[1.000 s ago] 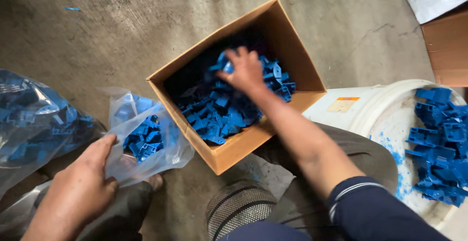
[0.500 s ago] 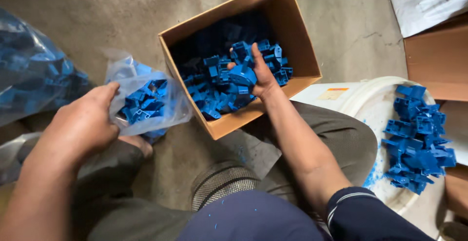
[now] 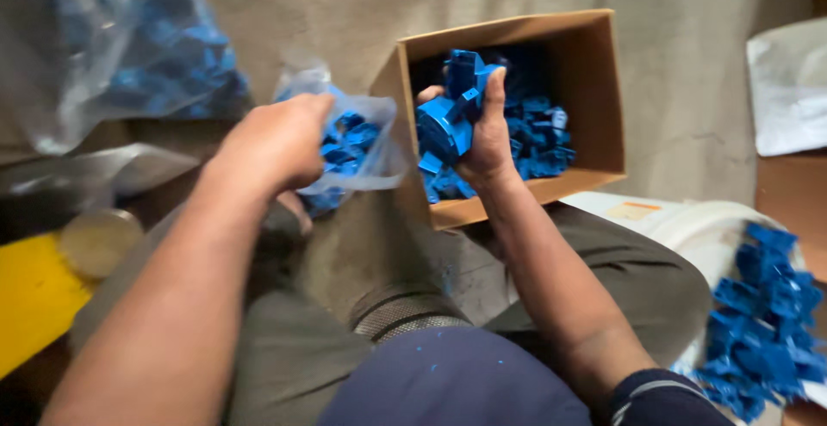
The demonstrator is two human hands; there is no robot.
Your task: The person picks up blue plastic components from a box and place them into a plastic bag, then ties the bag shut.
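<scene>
My right hand (image 3: 482, 137) is clenched around a clump of small blue plastic parts (image 3: 448, 116), held above the near-left corner of the open brown cardboard box (image 3: 594, 90). Just left, my left hand (image 3: 276, 142) pinches the mouth of a clear plastic bag (image 3: 362, 146) partly filled with the same parts. Only the box wall stands between them. A white bucket (image 3: 689, 228) of blue parts sits near right.

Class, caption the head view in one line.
Right hand lifts blue plastic parts from brown cardboard box; left hand holds clear plastic bag.
</scene>
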